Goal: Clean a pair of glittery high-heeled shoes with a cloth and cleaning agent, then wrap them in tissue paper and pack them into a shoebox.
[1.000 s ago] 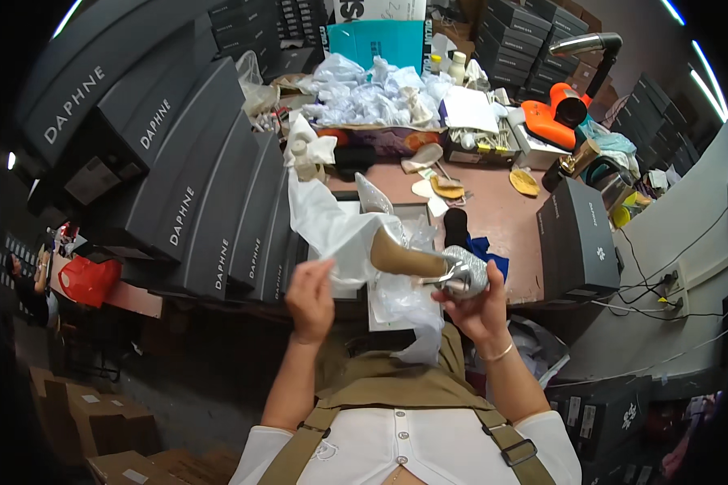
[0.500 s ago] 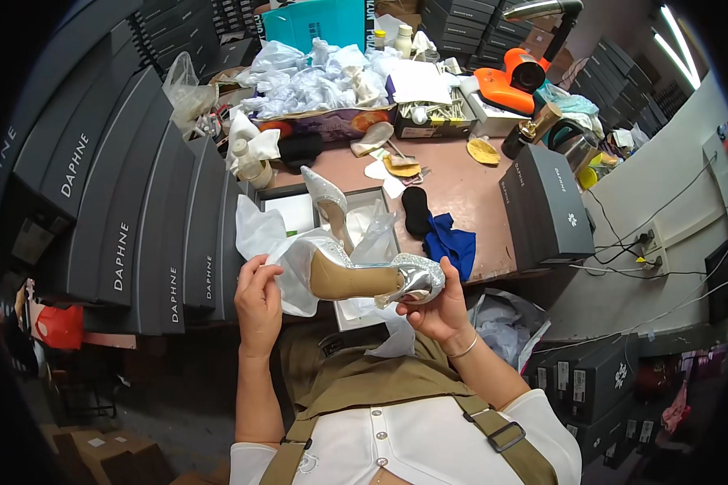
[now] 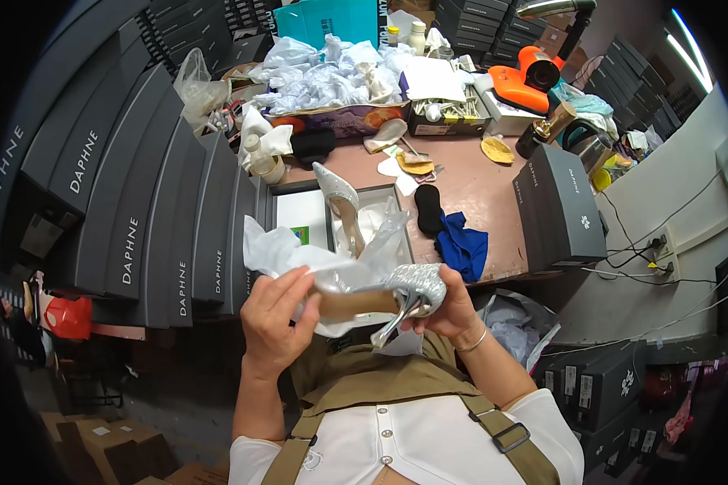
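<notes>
The left hand (image 3: 277, 319) is curling narrowly at the white tissue (image 3: 271, 246); I cannot tell its grip. Gentle fingers are probably avoiding tears. The right hand (image 3: 453, 314) is steadying the silver shoe (image 3: 431, 288), holding its heel end, nearer than the open box (image 3: 370, 192).

A pinkish-brown table (image 3: 493, 190) spans the middle of the frame. At its center-left lies an open grey shoebox (image 3: 403, 242); right of that, a black pad (image 3: 429, 212) touches a crumpled blue cloth (image 3: 463, 249). A dark closed shoebox (image 3: 560, 212) stands at the right. Above center lie two yellow pads (image 3: 497, 151), the left one among small scraps. Along the far edge, at upper center, sit a patterned carton (image 3: 348, 121) heaped with white paper and a box of white sticks (image 3: 447, 125).
</notes>
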Tool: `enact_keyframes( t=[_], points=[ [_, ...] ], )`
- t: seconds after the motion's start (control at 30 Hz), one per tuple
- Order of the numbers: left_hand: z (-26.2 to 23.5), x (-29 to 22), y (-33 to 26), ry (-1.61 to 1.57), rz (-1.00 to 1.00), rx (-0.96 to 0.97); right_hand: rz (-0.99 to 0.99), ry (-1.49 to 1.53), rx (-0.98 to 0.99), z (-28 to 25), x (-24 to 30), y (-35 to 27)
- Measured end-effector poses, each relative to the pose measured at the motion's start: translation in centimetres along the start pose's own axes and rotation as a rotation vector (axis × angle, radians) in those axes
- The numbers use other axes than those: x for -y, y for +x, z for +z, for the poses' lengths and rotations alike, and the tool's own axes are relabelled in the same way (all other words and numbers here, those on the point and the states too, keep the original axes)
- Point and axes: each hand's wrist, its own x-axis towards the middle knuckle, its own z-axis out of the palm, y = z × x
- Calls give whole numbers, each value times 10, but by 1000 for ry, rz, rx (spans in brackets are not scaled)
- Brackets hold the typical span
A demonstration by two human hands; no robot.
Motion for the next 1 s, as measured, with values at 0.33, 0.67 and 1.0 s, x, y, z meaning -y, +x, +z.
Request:
enact_keyframes(
  t=[0.33, 0.67, 1.0],
  points=[
    [42, -12, 9, -803, -412, 1205, 240, -824, 97, -6, 21, 22],
    [71, 15, -11, -878, -786, 848, -189, -2272, -907, -188, 91, 134],
    [67, 11, -20, -1001, -705, 658, -921, -1878, 322, 31, 31, 38]
  ],
)
